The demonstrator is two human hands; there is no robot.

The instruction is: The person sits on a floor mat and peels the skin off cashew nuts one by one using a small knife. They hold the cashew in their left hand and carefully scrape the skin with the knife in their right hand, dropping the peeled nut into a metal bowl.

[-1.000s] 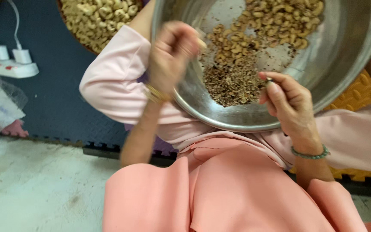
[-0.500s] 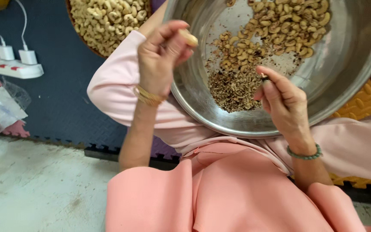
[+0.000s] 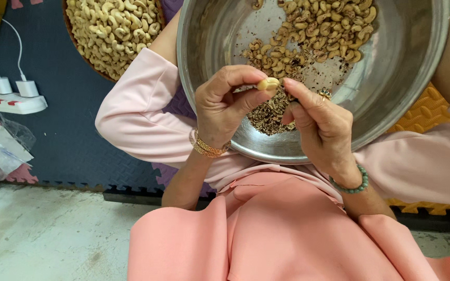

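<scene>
My left hand [image 3: 224, 104] pinches a pale peeled cashew nut [image 3: 267, 83] between thumb and fingers, over the near rim of a large steel bowl [image 3: 402, 78] on my lap. My right hand [image 3: 321, 127] meets it from the right, fingertips touching the nut; a small dark tool seems to sit in its grip, mostly hidden. Brown unpeeled cashews [image 3: 319, 26] lie at the bowl's far side. A heap of dark skins [image 3: 272, 114] lies just under my hands.
A round tray of pale peeled cashews [image 3: 113, 31] sits at the upper left on a dark foam mat [image 3: 63, 135]. A white power strip with chargers [image 3: 9, 96] and a plastic bag [image 3: 3, 151] lie left. An orange mat tile [image 3: 428, 112] shows at right.
My left hand has come from the bowl's left rim toward the middle with the nut. My right hand has risen to meet it, so both hands now touch the cashew.
</scene>
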